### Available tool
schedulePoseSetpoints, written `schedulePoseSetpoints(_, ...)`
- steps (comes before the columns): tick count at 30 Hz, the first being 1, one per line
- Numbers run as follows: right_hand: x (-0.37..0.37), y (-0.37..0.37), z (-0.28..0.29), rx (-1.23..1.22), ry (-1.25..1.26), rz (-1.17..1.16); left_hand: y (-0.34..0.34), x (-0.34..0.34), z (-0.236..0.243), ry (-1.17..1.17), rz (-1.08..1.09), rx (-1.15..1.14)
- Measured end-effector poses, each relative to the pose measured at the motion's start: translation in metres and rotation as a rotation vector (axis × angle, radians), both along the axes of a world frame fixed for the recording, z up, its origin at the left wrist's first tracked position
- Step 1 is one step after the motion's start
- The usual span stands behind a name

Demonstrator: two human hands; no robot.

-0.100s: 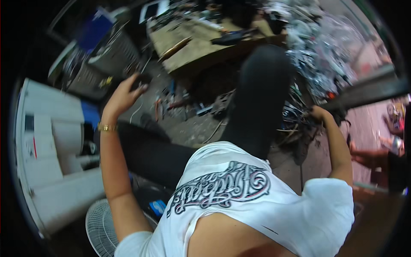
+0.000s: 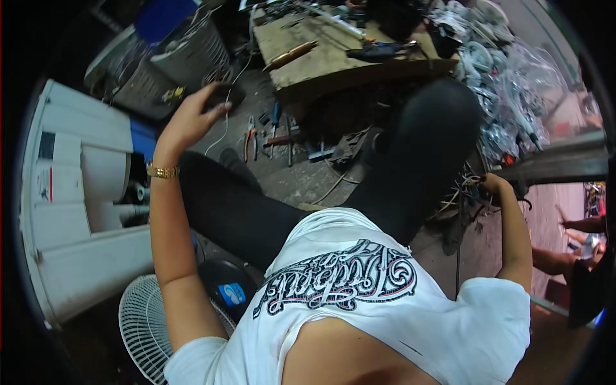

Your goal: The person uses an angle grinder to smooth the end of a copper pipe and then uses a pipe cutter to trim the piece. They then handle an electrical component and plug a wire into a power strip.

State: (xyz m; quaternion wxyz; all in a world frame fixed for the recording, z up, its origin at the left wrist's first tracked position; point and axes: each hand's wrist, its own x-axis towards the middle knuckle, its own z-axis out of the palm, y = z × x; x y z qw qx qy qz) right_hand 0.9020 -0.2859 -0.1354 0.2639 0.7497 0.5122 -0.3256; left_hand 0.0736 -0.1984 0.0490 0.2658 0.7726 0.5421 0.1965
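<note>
My left hand (image 2: 189, 123) is raised in front of the left knee, with thumb and fingers apart. A dark shape (image 2: 232, 96) lies at its fingertips; whether they touch it I cannot tell. A thin white wire (image 2: 219, 144) runs past the thumb down to the floor. Beyond my right knee, my right hand (image 2: 493, 184) is closed at a tangled bundle of wires (image 2: 463, 191), its fingertips partly hidden. On the floor between the knees lie pliers with orange handles (image 2: 249, 136), a blue-handled screwdriver (image 2: 276, 114) and a hammer-like tool (image 2: 322, 154).
A low wooden table (image 2: 301, 80) holds a brass-coloured rod (image 2: 292, 56) and a dark tool (image 2: 375, 52). Plastic bags and cords (image 2: 507, 96) pile up right of it. Baskets (image 2: 192, 58), a white appliance casing (image 2: 64, 256) and a fan (image 2: 142, 321) stand left. Another person's arm (image 2: 552, 262) shows right.
The view has shifted, so the table and floor tools sit farther right. My left hand appears slightly higher; my right hand stays at the wires, slightly farther right in view.
</note>
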Motion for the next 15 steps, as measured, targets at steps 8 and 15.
schedulePoseSetpoints(8, -0.077, 0.1, 0.046, 0.09, -0.001, 0.069, -0.029, -0.057, -0.004, -0.122, 0.322, 0.244)
schedulePoseSetpoints(15, -0.182, 0.124, 0.012, -0.026, 0.174, 0.182, -0.064, -0.093, 0.003, -0.334, 0.507, 0.368)
